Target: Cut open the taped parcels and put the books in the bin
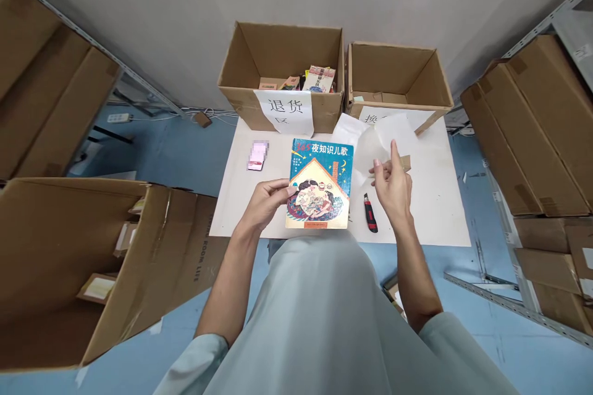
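Note:
My left hand (269, 200) grips the left edge of a blue children's book (319, 182) with a picture cover, held flat over the near edge of the white table (430, 210). To the book's right, my right hand (393, 182) is raised with its fingers loosely apart. It holds nothing and sits just in front of a torn sheet of white wrapping paper (380, 139) and a small cardboard scrap. A red and black utility knife (369, 213) lies on the table between the book and my right hand.
Two open cardboard boxes stand at the table's far edge: the left box (282, 77) holds several books and has a paper label, the right box (398, 77) looks nearly bare. A pink item (257, 157) lies at the table's left. Large cartons flank both sides.

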`<state>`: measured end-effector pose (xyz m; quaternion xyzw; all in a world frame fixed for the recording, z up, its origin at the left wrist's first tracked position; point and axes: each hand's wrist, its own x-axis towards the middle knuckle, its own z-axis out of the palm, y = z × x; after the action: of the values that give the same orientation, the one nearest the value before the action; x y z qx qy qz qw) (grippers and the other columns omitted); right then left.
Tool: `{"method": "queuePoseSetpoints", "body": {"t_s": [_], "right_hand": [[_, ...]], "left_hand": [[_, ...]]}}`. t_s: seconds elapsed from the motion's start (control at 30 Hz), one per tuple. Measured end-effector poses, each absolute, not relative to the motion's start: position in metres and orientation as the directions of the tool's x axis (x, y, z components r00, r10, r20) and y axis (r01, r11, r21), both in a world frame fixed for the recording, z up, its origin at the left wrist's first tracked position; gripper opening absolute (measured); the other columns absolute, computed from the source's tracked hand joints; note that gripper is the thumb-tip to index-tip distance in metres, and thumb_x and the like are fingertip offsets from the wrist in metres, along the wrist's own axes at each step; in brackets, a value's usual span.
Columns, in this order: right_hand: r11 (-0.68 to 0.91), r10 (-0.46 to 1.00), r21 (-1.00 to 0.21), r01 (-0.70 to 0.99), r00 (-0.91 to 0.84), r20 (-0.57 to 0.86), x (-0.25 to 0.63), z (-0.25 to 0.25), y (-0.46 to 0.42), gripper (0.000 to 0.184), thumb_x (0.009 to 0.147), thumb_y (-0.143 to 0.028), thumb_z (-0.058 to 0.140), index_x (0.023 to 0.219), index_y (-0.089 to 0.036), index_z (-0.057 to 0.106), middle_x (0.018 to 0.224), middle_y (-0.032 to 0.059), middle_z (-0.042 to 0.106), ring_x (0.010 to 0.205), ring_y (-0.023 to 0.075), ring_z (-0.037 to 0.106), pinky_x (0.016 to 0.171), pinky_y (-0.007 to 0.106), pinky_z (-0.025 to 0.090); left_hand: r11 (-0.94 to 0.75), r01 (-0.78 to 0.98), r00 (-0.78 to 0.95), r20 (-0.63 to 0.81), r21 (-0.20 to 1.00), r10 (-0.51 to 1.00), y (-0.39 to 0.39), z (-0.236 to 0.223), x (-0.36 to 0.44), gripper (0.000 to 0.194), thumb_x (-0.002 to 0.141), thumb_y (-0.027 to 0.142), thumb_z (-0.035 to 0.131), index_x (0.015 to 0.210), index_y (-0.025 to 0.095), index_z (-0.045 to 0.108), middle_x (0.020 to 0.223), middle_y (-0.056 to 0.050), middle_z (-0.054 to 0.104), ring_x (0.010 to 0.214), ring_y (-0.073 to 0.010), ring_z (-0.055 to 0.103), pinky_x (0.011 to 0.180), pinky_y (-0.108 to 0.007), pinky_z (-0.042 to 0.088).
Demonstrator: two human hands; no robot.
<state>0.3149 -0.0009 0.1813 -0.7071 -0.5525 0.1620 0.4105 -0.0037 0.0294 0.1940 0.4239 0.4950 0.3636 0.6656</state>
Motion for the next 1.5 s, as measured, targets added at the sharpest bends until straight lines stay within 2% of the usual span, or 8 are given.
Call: {"method": "queuePoseSetpoints", "body": {"t_s": [0.23, 0.4, 0.57, 0.73, 0.87, 1.0, 1.33, 1.5], "right_hand": [[0.209, 0.918, -0.789, 0.578, 0.162, 0.362, 0.263, 0.206, -0.028, 0.037, 0.113, -0.048, 0.062, 0.133, -0.026, 0.083, 0.132, 0.0107, 0.084, 0.114, 0.0268, 0.082, 0.099, 0.042, 0.071], [0.166, 0.974, -0.845, 0.509, 0.052, 0.223, 0.218, 0.188, -0.036, 0.073, 0.093, -0.047, 0.086, 0.160, -0.031, 0.065, 0.158, 0.0085, 0.072, 0.142, 0.0352, 0.072, 0.120, 0.049, 0.062], [-0.001, 0.971, -0.968, 0.251, 0.232, 0.059, 0.218, 0.179, -0.032, 0.039, 0.101, -0.050, 0.075, 0.134, -0.029, 0.076, 0.115, 0.0060, 0.087, 0.107, 0.0309, 0.084, 0.099, 0.045, 0.070], [-0.057, 0.990, -0.990, -0.127, 0.121, -0.072, 0.250, 0.185, -0.030, 0.054, 0.094, -0.065, 0.085, 0.129, -0.026, 0.076, 0.131, 0.0087, 0.085, 0.122, 0.0322, 0.081, 0.102, 0.045, 0.069], [-0.115, 0.988, -0.968, -0.224, 0.074, -0.135, 0.263, 0.184, -0.033, 0.064, 0.086, -0.068, 0.091, 0.131, -0.026, 0.077, 0.133, 0.0089, 0.085, 0.122, 0.0339, 0.081, 0.101, 0.048, 0.070], [-0.155, 0.986, -0.952, -0.265, 0.012, -0.164, 0.265, 0.181, -0.032, 0.065, 0.083, -0.067, 0.093, 0.130, -0.026, 0.078, 0.129, 0.0077, 0.086, 0.119, 0.0331, 0.083, 0.102, 0.048, 0.070], [-0.083, 0.978, -0.991, -0.104, 0.184, -0.101, 0.261, 0.162, -0.019, 0.089, 0.087, -0.069, 0.091, 0.161, -0.027, 0.065, 0.168, 0.0148, 0.062, 0.156, 0.0360, 0.061, 0.130, 0.058, 0.053], [-0.116, 0.988, -0.985, -0.127, 0.090, -0.128, 0.226, 0.162, -0.028, 0.100, 0.087, -0.071, 0.090, 0.170, -0.028, 0.056, 0.167, 0.0139, 0.064, 0.152, 0.0355, 0.066, 0.123, 0.053, 0.061]], "left_hand": [[0.264, -0.096, 0.080, -0.257, 0.960, 0.963, 0.027, 0.201, 0.018, 0.063, 0.060, 0.059, 0.105, 0.102, 0.014, 0.092, 0.100, -0.010, 0.087, 0.093, -0.0306, 0.081, 0.080, -0.040, 0.070], [0.099, -0.028, 0.028, -0.099, 0.995, 0.995, 0.002, 0.215, 0.060, 0.060, 0.077, 0.055, 0.099, 0.123, 0.017, 0.090, 0.127, -0.008, 0.086, 0.120, -0.0361, 0.081, 0.108, -0.050, 0.070], [-0.063, 0.120, 0.122, 0.048, 0.991, 0.991, -0.010, 0.221, 0.070, 0.040, 0.093, 0.052, 0.088, 0.121, 0.023, 0.090, 0.134, -0.009, 0.084, 0.135, -0.0348, 0.077, 0.126, -0.052, 0.058], [0.014, 0.185, -0.001, -0.015, 0.983, 1.000, 0.016, 0.218, 0.029, 0.072, 0.091, 0.056, 0.091, 0.151, 0.021, 0.074, 0.152, -0.015, 0.075, 0.153, -0.0361, 0.063, 0.132, -0.051, 0.049], [0.295, 0.008, 0.315, -0.283, 0.955, 0.906, 0.030, 0.211, 0.010, 0.087, 0.077, 0.064, 0.100, 0.145, 0.016, 0.077, 0.143, -0.020, 0.079, 0.141, -0.0413, 0.071, 0.118, -0.052, 0.059], [0.357, -0.109, 0.424, -0.282, 0.928, 0.861, 0.027, 0.208, 0.017, 0.071, 0.075, 0.063, 0.101, 0.127, 0.018, 0.086, 0.137, -0.016, 0.082, 0.128, -0.0394, 0.078, 0.108, -0.049, 0.066], [0.243, -0.059, 0.119, -0.235, 0.968, 0.965, 0.020, 0.203, 0.047, 0.069, 0.079, 0.049, 0.097, 0.138, 0.017, 0.083, 0.127, -0.008, 0.086, 0.113, -0.0323, 0.083, 0.103, -0.047, 0.070], [0.109, 0.175, 0.049, -0.120, 0.979, 0.992, 0.000, 0.180, 0.070, 0.052, 0.088, 0.037, 0.088, 0.138, 0.025, 0.084, 0.132, -0.005, 0.085, 0.123, -0.0341, 0.082, 0.111, -0.047, 0.066]]}}
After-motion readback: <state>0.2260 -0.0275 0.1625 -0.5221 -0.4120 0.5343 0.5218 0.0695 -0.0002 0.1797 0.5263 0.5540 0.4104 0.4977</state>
